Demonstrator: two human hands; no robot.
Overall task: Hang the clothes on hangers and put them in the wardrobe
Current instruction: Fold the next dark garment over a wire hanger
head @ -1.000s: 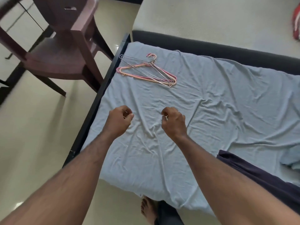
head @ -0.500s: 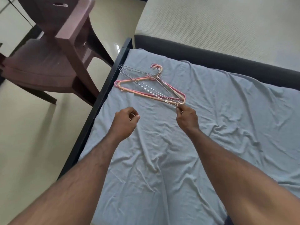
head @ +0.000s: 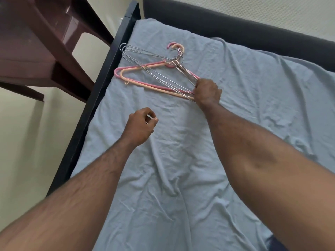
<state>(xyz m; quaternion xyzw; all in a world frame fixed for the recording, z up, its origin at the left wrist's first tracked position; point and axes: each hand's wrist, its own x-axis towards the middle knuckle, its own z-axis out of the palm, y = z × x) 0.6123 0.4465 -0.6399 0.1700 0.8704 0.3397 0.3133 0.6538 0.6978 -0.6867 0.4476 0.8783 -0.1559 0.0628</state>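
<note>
A small pile of hangers lies on the light blue bedsheet point(head: 235, 124) near the bed's far left corner: pink and peach plastic hangers point(head: 145, 86) with thin wire hangers point(head: 145, 53) on top. My right hand point(head: 206, 95) grips the right-hand corner of the pile, fingers curled round the wire and plastic bars. Nearer to me, my left hand point(head: 141, 125) hovers over the sheet with fingers curled and nothing in it. No clothes or wardrobe are visible.
A dark brown plastic chair point(head: 45, 48) stands on the pale floor point(head: 27, 142) left of the bed. The bed's black frame edge point(head: 101, 91) runs diagonally on the left. A dark headboard band point(head: 235, 28) borders the far side.
My right hand reached forward from mid-sheet to the hanger pile and took hold of its right corner. The view moved closer to the hangers. My left hand stayed curled over the sheet.
</note>
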